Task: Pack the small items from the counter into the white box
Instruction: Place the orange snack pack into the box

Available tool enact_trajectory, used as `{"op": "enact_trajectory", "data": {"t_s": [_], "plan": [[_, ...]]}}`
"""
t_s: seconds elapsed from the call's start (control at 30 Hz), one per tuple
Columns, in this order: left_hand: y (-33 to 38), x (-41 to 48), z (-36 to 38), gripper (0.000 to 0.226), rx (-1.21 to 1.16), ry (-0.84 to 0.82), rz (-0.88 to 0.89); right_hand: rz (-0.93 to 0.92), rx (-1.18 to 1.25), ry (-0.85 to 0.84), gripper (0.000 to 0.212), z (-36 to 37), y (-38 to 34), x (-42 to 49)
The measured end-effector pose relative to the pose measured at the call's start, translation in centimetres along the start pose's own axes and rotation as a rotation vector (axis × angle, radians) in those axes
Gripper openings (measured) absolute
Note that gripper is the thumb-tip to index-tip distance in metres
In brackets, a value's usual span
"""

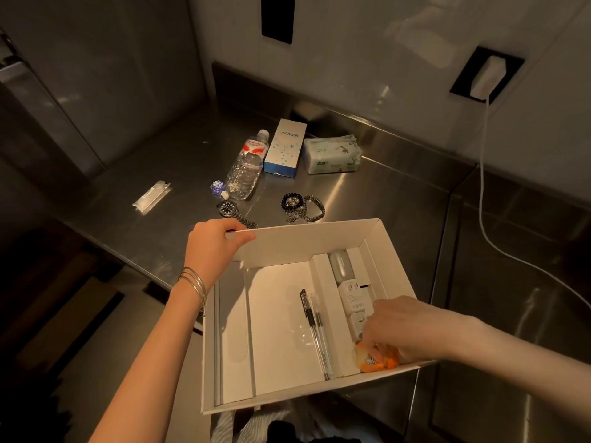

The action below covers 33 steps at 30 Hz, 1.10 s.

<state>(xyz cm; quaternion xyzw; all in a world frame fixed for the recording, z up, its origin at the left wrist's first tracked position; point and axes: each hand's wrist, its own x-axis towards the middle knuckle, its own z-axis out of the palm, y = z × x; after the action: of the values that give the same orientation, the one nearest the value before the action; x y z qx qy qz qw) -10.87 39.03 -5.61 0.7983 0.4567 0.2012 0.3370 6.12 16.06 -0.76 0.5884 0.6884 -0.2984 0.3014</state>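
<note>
The open white cardboard box (307, 241) sits at the near edge of the steel bench (383, 193). The left hand (212, 247) grips its far left corner, fingers curled over the wall. The right hand (403, 327) reaches into the right compartment, fingers clamped on a small orange packet (372, 362). A silver wristwatch (227, 207) and a clear plastic bottle (244, 174) lie on the bench beyond the box.

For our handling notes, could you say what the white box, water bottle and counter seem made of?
White box: matte paperboard, apparently; thin folded walls. Water bottle: clear ribbed plastic, see-through. Counter: probably brushed stainless steel; streaked reflections.
</note>
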Motion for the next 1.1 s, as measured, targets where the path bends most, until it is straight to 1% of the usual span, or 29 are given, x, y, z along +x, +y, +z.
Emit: {"op": "enact_trajectory", "data": {"t_s": [0.07,0.17,0.2,0.23,0.3,0.37,0.4,0.5,0.6,0.7,0.83,0.93,1.03,1.1], "plan": [[-0.1,0.0,0.0,0.019,0.006,-0.001,0.004,0.005,-0.011,-0.028,0.025,-0.2,-0.1,0.5],[-0.1,0.0,0.0,0.018,0.006,0.001,0.005,-0.017,-0.03,-0.023,0.023,-0.1,-0.1,1.2],[0.0,0.0,0.0,0.018,0.004,-0.001,0.004,-0.039,-0.018,-0.024,0.026,-0.1,0.2,1.3],[0.0,0.0,0.0,0.018,0.002,-0.004,0.001,-0.061,0.023,-0.043,0.034,-0.1,0.6,1.2],[0.0,0.1,0.0,0.018,0.003,-0.007,-0.006,-0.069,0.19,-0.114,0.051,-0.5,1.5,0.7],[-0.1,0.1,0.0,0.017,0.002,-0.007,-0.002,-0.04,0.323,-0.089,0.054,-0.6,1.8,0.4],[-0.2,0.1,0.0,0.017,0.0,-0.006,0.005,-0.01,0.336,-0.054,0.054,-0.3,1.7,0.4],[-0.2,0.0,0.0,0.017,0.001,-0.005,0.017,0.096,0.221,0.005,0.052,1.2,0.8,1.2],[-0.3,0.1,0.0,0.017,0.003,-0.006,0.015,0.101,0.138,0.07,0.046,1.9,0.4,1.3],[-0.2,0.1,0.0,0.018,0.006,-0.005,0.011,0.098,0.06,0.079,0.039,2.1,0.0,1.3],[-0.1,0.0,0.0,0.019,0.012,-0.009,0.014,0.03,-0.166,0.101,0.03,2.1,-1.2,2.3],[-0.2,0.1,0.0,0.018,0.014,-0.009,0.008,-0.1,-0.327,0.078,0.028,1.7,-2.1,3.7],[-0.2,0.1,0.0,0.018,0.016,-0.011,0.0,-0.189,-0.285,0.064,0.027,1.7,-2.4,4.3],[-0.2,0.1,0.0,0.019,0.017,-0.012,0.001,-0.21,-0.175,0.076,0.024,1.5,-1.3,3.8]]}}
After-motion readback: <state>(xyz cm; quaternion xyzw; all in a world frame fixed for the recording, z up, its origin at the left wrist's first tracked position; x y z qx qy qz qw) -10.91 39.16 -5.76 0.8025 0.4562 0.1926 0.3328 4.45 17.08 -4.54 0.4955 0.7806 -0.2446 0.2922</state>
